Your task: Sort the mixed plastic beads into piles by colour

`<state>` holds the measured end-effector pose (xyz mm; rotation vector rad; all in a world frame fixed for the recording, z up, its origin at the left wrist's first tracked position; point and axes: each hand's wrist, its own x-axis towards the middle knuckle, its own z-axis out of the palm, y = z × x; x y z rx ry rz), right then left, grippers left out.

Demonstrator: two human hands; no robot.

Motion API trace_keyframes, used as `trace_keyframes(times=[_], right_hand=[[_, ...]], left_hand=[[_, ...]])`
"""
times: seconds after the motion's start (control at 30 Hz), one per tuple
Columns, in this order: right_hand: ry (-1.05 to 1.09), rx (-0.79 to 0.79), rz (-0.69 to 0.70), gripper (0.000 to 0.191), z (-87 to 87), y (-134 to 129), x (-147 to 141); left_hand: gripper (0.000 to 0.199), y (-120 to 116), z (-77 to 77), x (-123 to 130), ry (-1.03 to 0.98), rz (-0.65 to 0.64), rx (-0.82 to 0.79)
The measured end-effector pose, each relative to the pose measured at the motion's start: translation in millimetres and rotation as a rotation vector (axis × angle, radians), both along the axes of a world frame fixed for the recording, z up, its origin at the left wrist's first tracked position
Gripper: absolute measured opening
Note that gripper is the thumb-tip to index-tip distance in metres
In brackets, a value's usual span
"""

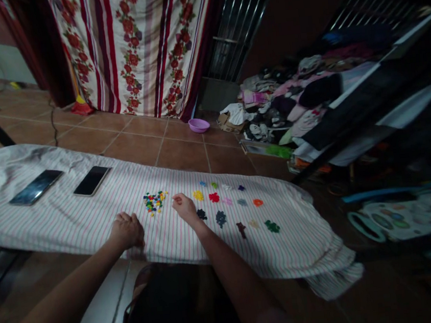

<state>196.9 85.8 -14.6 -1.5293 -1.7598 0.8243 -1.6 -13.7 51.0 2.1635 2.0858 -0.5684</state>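
Where the mixed pile [154,202] lies: on the striped cloth [107,211], between your two hands and a little beyond them, its small pieces yellow, green, red, blue and white.

Your right hand [183,206]: just beside the pile, on its right, with thumb and fingertips drawn together; you cannot tell from this view whether a piece is pinched there.

Your left hand [127,230]: low at the near side of the cloth, left of the pile, fingers curled downward; their tips are too unclear to tell the grip.

Colour groups: spread to the right of your right hand, apart from one another.
- Far side: blue [202,184], light green [214,185], white [226,186] and purple [241,187].
- Middle: yellow [198,195], red [214,197], pink [227,201], light grey [242,202] and orange [258,203].
- Near side: black [201,214], dark grey [220,218], brown [241,229], beige [253,224] and dark green [272,226].

Phones: two lie flat on the cloth to your left, the left phone [36,187] farther out and the right phone [92,180] nearer the pile.

Floor: brown tiles [181,152] past the cloth, with a purple basin [199,126] near the foot of the flowered curtain [146,50].

Beyond, to your right: a heap of clothes [306,93].
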Motion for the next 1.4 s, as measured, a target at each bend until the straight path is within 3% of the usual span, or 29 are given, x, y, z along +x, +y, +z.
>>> trace_keyframes(times=[0.27,0.47,0.6,0.77,1.03,1.4], right_hand=[[-0.009,0.099,-0.205,0.018,24.6,31,98],[-0.221,0.144,-0.461,0.019,38.3,55,174],[-0.351,0.107,-0.501,0.022,35.9,70,202],[-0.502,0.053,-0.499,0.025,27.2,84,212],[-0.613,0.030,-0.469,0.027,20.0,98,210],[-0.628,-0.006,-0.413,0.034,19.2,93,204]], left_hand=[[0.088,1,-2.7,0,-0.005,0.004,-0.007],[0.082,3,-9.1,0,-0.003,-0.028,0.032],[0.082,2,-1.9,3,0.004,-0.033,0.034],[0.076,2,0.4,4,0.016,-0.034,0.032],[0.078,4,-34.3,-11,-0.002,-0.040,0.118],[0.074,-2,-1.5,-3,-0.009,-0.056,0.040]])
